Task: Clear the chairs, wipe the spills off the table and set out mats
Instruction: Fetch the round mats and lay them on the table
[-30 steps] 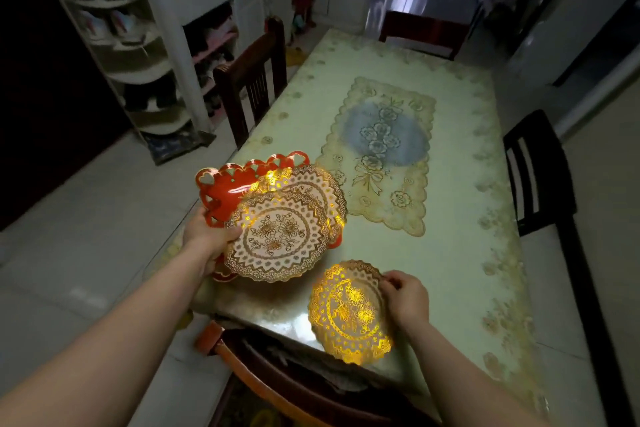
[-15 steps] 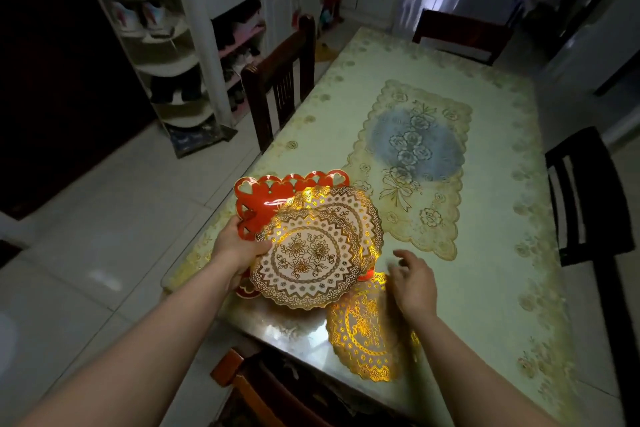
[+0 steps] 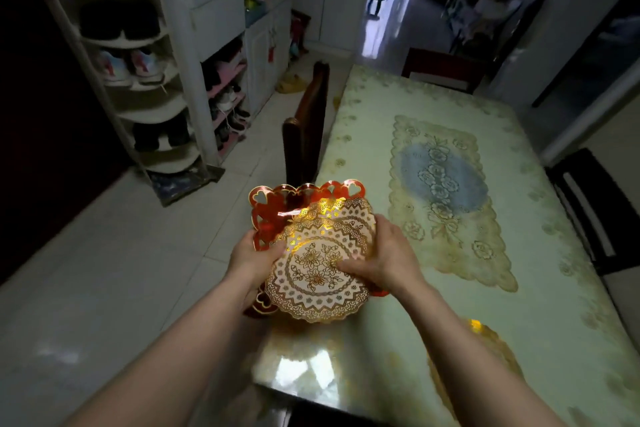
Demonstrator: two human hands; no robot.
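Note:
My left hand (image 3: 254, 258) grips the left edge of a red tray (image 3: 273, 211) with heart cut-outs, held above the table's near-left corner. On the tray lie gold round lace mats; the top mat (image 3: 311, 281) faces me and a second mat (image 3: 353, 215) peeks out behind it. My right hand (image 3: 384, 258) pinches the right side of the top mat, thumb on its face. Another gold mat (image 3: 485, 354) lies flat on the table (image 3: 561, 305) near its front edge, partly hidden by my right forearm.
A long lace runner (image 3: 446, 191) with a blue floral centre covers the table's middle. Wooden chairs stand at the left side (image 3: 306, 128), the far end (image 3: 440, 69) and the right side (image 3: 595, 204). A white shoe rack (image 3: 138, 80) stands at the left on the tiled floor.
My right hand left the mat lying near the table's front edge and moved up-left onto the top mat on the tray. The view swung left.

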